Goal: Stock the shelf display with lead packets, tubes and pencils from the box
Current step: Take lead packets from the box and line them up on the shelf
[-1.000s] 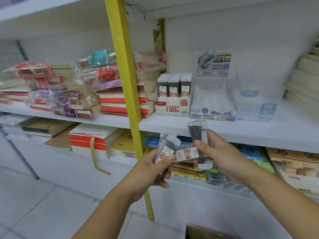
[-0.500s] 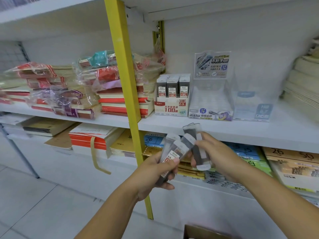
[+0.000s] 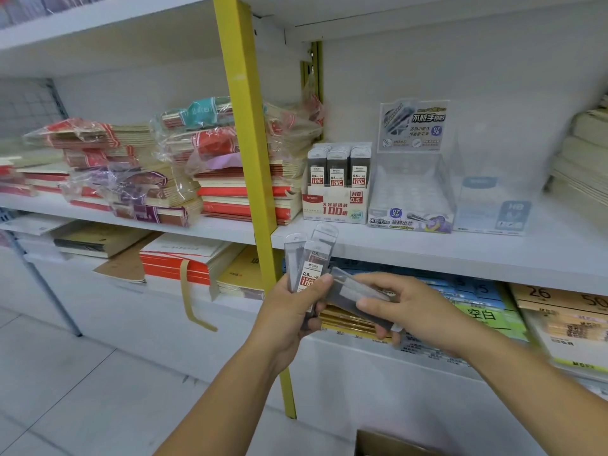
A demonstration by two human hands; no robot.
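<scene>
Grips a few lead packets (image 3: 307, 268) upright in the left hand (image 3: 289, 312), low in the middle of the frame. Pinches one more packet (image 3: 348, 292), lying sideways, with the right hand (image 3: 418, 311) just to the right of them.

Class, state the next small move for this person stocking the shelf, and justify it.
Probably raise the right hand and slot its single packet into the HB 0.5 display box: the left hand grips spare packets labelled 0.5 HB, like those standing there.
</scene>
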